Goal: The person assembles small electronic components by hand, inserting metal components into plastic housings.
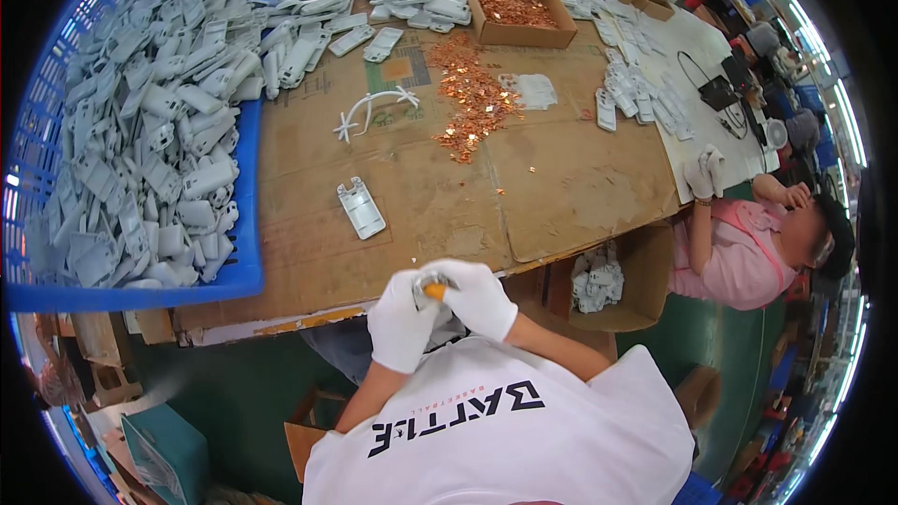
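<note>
Close to my body, at the table's near edge, both my white-gloved hands are together. My left hand (400, 320) is closed round a small grey part (428, 277), mostly hidden by the gloves. My right hand (482, 303) grips a tool with an orange handle (435, 291), its working end out of sight against the grey part. Beyond my hands, a single light-grey plastic housing (361, 209) lies on the cardboard-covered table (430, 206). Farther off is a spread pile of small copper-coloured metal pieces (472, 103).
A blue crate (187, 296) heaped with grey housings (154, 122) stands at left. A cardboard box (524, 36) of copper pieces sits at the back, near a white plastic strip (376, 98). At right are more housings (625, 89), a lower box (645, 290) and a co-worker (748, 252).
</note>
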Tool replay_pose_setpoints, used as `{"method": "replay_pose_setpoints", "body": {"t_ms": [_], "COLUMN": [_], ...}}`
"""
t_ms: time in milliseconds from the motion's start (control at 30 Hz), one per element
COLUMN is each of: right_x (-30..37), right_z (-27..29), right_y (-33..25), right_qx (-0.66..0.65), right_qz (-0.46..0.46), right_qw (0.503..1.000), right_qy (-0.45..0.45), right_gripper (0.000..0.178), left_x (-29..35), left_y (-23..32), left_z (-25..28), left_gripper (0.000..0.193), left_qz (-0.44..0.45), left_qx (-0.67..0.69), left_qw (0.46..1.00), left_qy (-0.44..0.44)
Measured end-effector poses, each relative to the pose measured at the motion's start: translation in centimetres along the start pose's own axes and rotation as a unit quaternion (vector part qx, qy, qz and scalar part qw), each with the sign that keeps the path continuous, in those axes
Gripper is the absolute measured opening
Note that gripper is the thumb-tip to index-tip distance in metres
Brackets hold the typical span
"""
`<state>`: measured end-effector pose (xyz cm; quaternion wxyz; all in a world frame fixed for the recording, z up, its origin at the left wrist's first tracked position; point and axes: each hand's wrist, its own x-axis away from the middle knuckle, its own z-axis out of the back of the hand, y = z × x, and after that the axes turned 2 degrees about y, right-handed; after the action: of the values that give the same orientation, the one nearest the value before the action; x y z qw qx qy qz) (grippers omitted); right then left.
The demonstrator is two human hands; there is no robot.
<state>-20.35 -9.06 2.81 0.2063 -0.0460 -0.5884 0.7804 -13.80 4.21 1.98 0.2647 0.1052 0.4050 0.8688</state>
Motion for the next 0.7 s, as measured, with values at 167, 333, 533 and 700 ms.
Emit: {"method": "replay_pose_setpoints", "body": {"t_ms": [167, 333, 533, 700], "right_x": [3.1, 3.3, 4.2, 4.6], "right_z": [0.2, 0.4, 1.0, 2.1], "right_y": [1.5, 1.8, 1.5, 1.1], "right_qx": [0.036, 0.096, 0.109, 0.13], "right_qz": [-0.03, -0.017, 0.019, 0.003], "right_qw": [0.998, 0.993, 0.993, 0.987], "right_qy": [-0.042, -0.065, -0.05, -0.098], "right_gripper": [0.015, 0.014, 0.021, 0.033], "left_x": [2.0, 2.6, 0.0, 0.8], "left_y": [-0.4, -0.9, 0.0, -0.2], "left_z": [1.4, 1.0, 2.2, 0.8], "left_gripper": [0.024, 0.021, 0.019, 0.018], "left_qz": [-0.013, -0.03, -0.022, -0.026], "left_qx": [0.081, 0.05, 0.08, 0.12], "left_qw": [0.985, 0.985, 0.965, 0.97], "left_qy": [-0.152, -0.163, -0.248, -0.209]}}
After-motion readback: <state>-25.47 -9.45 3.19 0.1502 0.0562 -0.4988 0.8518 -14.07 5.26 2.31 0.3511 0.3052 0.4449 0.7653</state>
